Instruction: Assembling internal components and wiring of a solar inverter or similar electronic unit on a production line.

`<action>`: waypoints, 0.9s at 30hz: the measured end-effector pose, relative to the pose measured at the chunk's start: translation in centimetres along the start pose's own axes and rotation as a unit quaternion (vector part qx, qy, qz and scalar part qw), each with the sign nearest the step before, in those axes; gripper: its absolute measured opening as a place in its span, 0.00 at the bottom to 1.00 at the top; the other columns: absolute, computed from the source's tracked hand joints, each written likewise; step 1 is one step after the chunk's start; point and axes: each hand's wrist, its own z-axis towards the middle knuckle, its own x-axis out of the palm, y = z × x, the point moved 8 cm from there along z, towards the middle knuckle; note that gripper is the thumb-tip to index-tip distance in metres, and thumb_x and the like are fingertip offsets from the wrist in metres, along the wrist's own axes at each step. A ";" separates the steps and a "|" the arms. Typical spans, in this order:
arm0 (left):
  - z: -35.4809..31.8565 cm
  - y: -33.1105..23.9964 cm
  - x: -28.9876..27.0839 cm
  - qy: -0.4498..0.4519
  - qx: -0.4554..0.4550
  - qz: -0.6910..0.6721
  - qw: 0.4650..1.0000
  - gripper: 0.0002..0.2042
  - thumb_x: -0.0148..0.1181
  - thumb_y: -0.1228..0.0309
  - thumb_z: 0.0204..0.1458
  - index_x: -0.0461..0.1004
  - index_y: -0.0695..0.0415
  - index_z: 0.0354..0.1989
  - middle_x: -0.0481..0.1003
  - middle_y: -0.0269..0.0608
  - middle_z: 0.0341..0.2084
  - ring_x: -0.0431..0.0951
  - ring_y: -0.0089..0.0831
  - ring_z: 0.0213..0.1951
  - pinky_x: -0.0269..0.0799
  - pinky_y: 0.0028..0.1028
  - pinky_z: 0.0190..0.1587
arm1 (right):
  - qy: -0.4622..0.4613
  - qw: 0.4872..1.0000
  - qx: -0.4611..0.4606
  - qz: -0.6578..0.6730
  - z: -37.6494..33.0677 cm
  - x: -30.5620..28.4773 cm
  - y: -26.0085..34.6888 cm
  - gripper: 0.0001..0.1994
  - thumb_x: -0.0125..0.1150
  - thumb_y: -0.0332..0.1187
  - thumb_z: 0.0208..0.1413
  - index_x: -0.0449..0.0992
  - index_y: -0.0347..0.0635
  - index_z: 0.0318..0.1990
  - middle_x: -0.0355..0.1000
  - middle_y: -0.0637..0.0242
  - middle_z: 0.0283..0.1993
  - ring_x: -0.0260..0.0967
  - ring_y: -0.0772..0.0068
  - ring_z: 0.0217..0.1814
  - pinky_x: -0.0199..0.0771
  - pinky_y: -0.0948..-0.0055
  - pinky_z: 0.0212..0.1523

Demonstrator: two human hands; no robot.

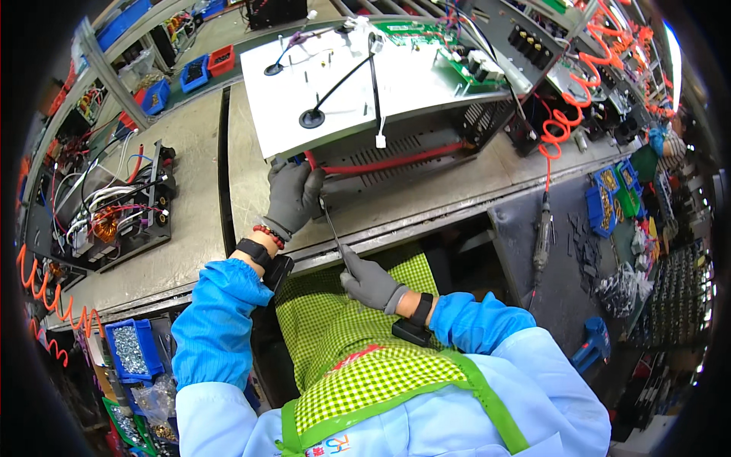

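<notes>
My right hand (371, 283), in a grey glove, is closed on the near end of a slim metal wrench (333, 228). The wrench's far end rises to the lower left corner of a metal chassis (396, 177). Beside that end, my left hand (292, 196), also gloved, has its fingers curled at the corner; what they grip is hidden. A thick red cable (396, 161) runs from next to the left fingers along the chassis's slotted inside. Above it, a white panel (282, 114) carries black grommets, wires and green circuit boards (474, 70).
An open unit with a copper coil (106, 222) and loose wires stands on the left bench. A power screwdriver (543, 236) hangs from a coiled orange hose (560, 126) at right. Blue bins of small parts (131, 346) sit lower left; another blue bin (601, 204) is at right.
</notes>
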 end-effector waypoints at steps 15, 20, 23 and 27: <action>-0.8 1.2 0.8 -0.057 -0.059 -0.053 0.995 0.10 0.57 0.62 0.50 0.74 0.55 0.31 0.74 0.50 0.26 0.73 0.49 0.33 0.69 0.43 0.38 | 0.032 0.984 0.112 0.138 0.1 1.3 -1.7 0.28 0.51 0.31 0.56 0.58 0.48 0.65 0.65 0.68 0.22 0.63 0.77 0.16 0.68 0.74 0.18; -0.9 0.8 1.0 0.013 -0.066 0.007 0.998 0.12 0.52 0.58 0.54 0.75 0.51 0.37 0.74 0.48 0.25 0.73 0.49 0.34 0.61 0.47 0.47 | 0.090 0.791 0.280 0.536 4.0 -4.0 3.1 0.02 0.52 0.30 0.54 0.71 0.46 0.34 0.65 0.71 0.22 0.64 0.75 0.16 0.62 0.73 0.14; -0.6 0.4 0.7 0.013 -0.065 0.012 0.998 0.12 0.51 0.57 0.55 0.76 0.50 0.38 0.74 0.48 0.26 0.73 0.51 0.35 0.62 0.47 0.46 | 0.169 0.979 -0.109 0.044 3.3 -1.9 6.1 0.08 0.52 0.31 0.56 0.70 0.42 0.43 0.67 0.70 0.23 0.64 0.75 0.17 0.63 0.73 0.16; -1.1 0.2 1.1 0.049 -0.062 -0.027 0.997 0.10 0.58 0.60 0.51 0.77 0.52 0.33 0.75 0.48 0.27 0.74 0.50 0.35 0.67 0.44 0.42 | 0.037 0.995 0.034 0.089 0.4 0.1 -0.5 0.05 0.50 0.29 0.56 0.68 0.40 0.30 0.63 0.67 0.19 0.63 0.74 0.16 0.66 0.72 0.17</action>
